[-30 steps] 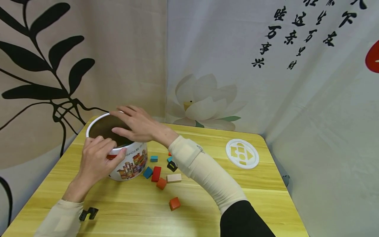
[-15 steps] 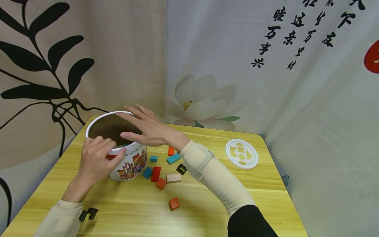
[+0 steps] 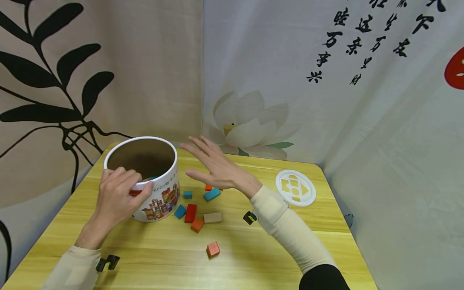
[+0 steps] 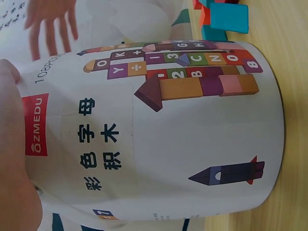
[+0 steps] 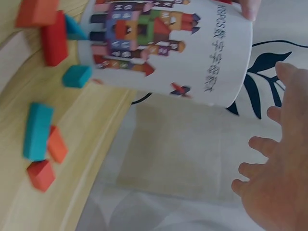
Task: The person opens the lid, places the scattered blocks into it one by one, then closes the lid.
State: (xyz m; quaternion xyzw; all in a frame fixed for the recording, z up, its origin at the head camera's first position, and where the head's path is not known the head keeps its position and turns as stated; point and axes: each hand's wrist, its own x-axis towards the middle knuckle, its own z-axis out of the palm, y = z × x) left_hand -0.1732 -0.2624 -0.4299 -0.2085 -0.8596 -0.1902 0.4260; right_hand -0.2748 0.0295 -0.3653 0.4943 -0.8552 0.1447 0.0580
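A white cylindrical bucket [image 3: 163, 201], printed with pictures of toy blocks, stands lidless on the table's left side. My left hand [image 3: 117, 199] grips its near rim, fingers over the edge and thumb outside. A bit of teal shows inside the bucket, otherwise mostly hidden. To the right of the rim, my right hand [image 3: 221, 167] hovers with spread fingers, holding nothing; the right wrist view shows the same hand [image 5: 279, 159] apart from the bucket. Below it lie a teal block [image 3: 212, 195], a small blue block [image 3: 187, 194], a red block [image 3: 190, 213] and a plain wooden block [image 3: 212, 218].
An orange cube [image 3: 197, 225] touches the group, and a blue block [image 3: 179, 211] lies close to the bucket. Nearer the front sits a lone reddish cube [image 3: 213, 249]. A white round lid [image 3: 296, 188] with cut-out shapes lies at the right. Curtains hang behind the table.
My right hand has moved right, from over the bucket's opening to beside it, uncovering the rim. The left hand keeps its grip and the bucket stays in place.
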